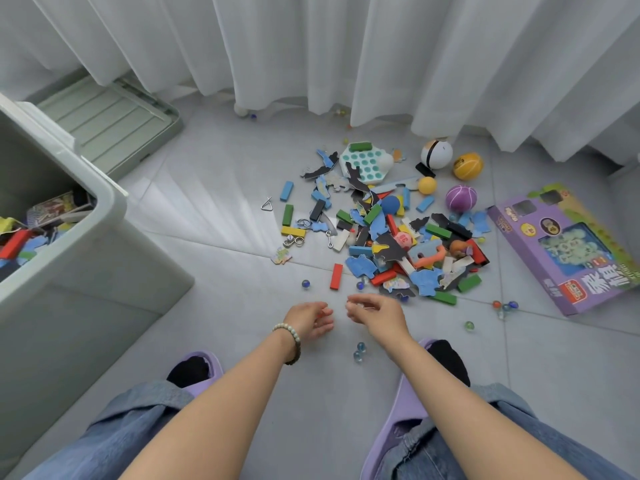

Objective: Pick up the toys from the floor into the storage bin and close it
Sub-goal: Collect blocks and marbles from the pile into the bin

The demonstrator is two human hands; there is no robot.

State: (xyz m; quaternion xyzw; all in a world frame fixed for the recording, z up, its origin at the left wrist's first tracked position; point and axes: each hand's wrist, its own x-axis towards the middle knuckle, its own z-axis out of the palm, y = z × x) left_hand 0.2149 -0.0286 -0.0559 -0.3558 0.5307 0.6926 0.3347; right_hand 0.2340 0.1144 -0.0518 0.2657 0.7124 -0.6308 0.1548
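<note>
Head view, looking down past my denim knees [131, 420] and two lilac slippers [410, 407] to the grey tiled floor [225, 202]. My left hand [311, 318] and right hand [375, 313] hover side by side just above the tiles, apart from each other. The fingers of both are loosely curled and relaxed, and I cannot make out anything held in either. Two beaded bracelets [293, 341] ring my left wrist, one pale and one dark.

Two glass marbles [359, 351] lie touching each other just below my right hand. A single green marble [469, 325] lies off to the right, and a lone blue marble [305, 284] lies ahead of my left hand. One red wooden block [336, 276] lies flat just beyond my fingers, at the near edge of the toy pile [398, 237]. That heap mixes rectangular painted blocks, flat card puzzle pieces and bent metal ring puzzles.

To the right of the pile lies a purple cardboard box [568, 251]. Five balls sit around the far side of the pile: blue, small yellow, ribbed purple, large yellow, and white with a black band. A white pop toy [363, 161] with round teal bubbles is beside them.

At left stands the pale green plastic storage bin [69, 271], open, with toys already inside. Its ribbed lid [104, 119] lies on the floor behind it, under the white pleated curtain [346, 46].
</note>
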